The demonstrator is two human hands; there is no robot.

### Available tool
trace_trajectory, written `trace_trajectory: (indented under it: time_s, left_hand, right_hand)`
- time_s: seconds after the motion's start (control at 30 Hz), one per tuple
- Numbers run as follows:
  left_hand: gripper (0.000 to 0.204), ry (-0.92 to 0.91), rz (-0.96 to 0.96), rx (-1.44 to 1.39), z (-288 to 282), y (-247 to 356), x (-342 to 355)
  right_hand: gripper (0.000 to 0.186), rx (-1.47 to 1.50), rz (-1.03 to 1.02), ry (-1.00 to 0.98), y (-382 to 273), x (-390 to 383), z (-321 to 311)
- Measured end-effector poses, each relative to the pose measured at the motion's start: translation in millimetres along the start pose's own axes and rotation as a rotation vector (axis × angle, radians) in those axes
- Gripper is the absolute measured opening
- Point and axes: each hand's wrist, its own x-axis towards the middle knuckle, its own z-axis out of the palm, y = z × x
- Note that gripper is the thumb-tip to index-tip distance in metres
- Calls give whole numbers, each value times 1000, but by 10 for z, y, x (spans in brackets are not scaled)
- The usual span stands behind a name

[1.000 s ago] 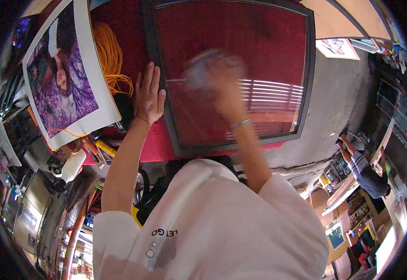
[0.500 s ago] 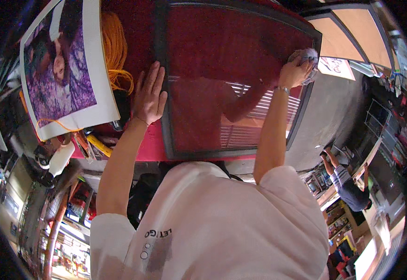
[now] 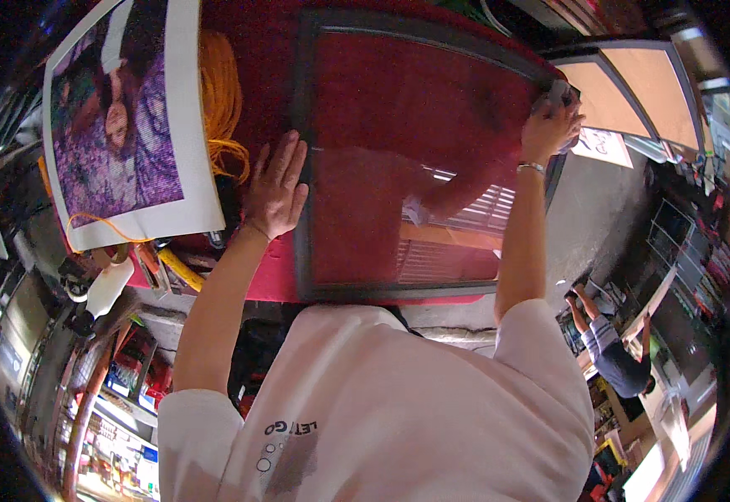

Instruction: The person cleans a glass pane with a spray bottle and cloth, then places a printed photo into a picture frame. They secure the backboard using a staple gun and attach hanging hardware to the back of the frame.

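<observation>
Grey floor [image 3: 587, 213] off to the right, red-covered table [image 3: 269, 71] right in front of me. Black-framed glass panel [image 3: 415, 151] lies flat on the table, dead ahead, reflections in the pane. My left hand [image 3: 277, 191]: palm down at the panel's left bar, fingers straight, nothing gripped. My right hand [image 3: 550, 132]: fingers curled on a bunched grey cloth [image 3: 561, 94] at the panel's far right corner. Left of the panel: orange rope coil [image 3: 218, 84], then a white-bordered purple print [image 3: 122, 142] beside it. Dark-edged tan boards [image 3: 654, 79] just past the far right corner. Another person [image 3: 620, 364] at right, well apart from me.
</observation>
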Motion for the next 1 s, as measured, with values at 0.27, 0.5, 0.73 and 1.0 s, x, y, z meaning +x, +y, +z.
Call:
trace_trajectory:
  time_s: [0.27,0.5,0.73,1.0]
  left_hand:
    - [71,43,-9,-12,1,-36,-84]
    - [71,81,-18,-61,121,-102,-125]
    - [66,76,-8,-32,50,-3,-45]
    - [65,79,-8,11,59,-14,-57]
  right_hand:
    - [36,697,-355,-167,-2775,-372,-843]
    - [46,913,-489,-522,-2788,-1224,-1398]
    - [35,1021,-536,-1048,-1583,-3106,-2825]
    - [46,303,-215,-601,859,-3076,-2673]
